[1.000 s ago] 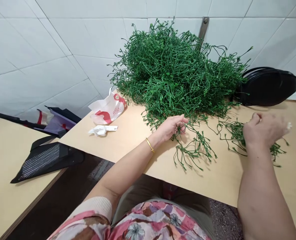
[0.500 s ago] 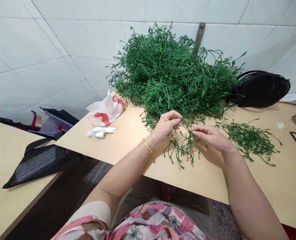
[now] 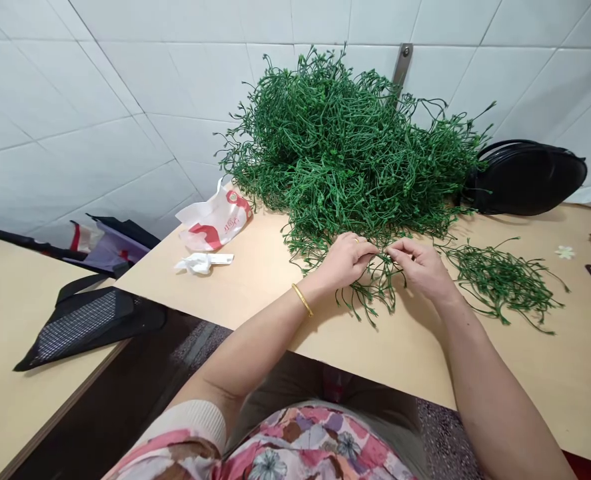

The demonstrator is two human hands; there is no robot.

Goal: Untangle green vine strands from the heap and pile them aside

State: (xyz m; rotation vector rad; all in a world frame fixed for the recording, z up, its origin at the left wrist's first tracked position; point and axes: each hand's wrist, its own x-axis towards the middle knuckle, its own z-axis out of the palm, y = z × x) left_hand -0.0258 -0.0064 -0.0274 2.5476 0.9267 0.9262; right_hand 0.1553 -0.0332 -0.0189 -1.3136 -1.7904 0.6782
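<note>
A small tangle of green artificial stems [image 3: 370, 295] with budded tips lies on the table before me. My left hand [image 3: 348, 260], a gold bangle on its wrist, pinches a stem at the tangle's upper side. Just to its right, my right hand [image 3: 420, 267] pinches stems too, thumb against forefinger. The two sets of fingertips are close together. Behind them rises a large heap of the same green stems [image 3: 345, 147] against the wall. To the right of my right hand lies a smaller loose pile of stems [image 3: 505, 277].
A white and red plastic bag [image 3: 218, 223] and a crumpled white tissue [image 3: 200, 263] lie at the left. A black bag [image 3: 530, 179] stands at the back right, near a small pale flower [image 3: 565, 252]. On the left table rests a black mesh pouch [image 3: 82, 327].
My hands have drawn closer together, the left moving right and slightly down, the right moving slightly up. The small tangle has shifted a little with them.
</note>
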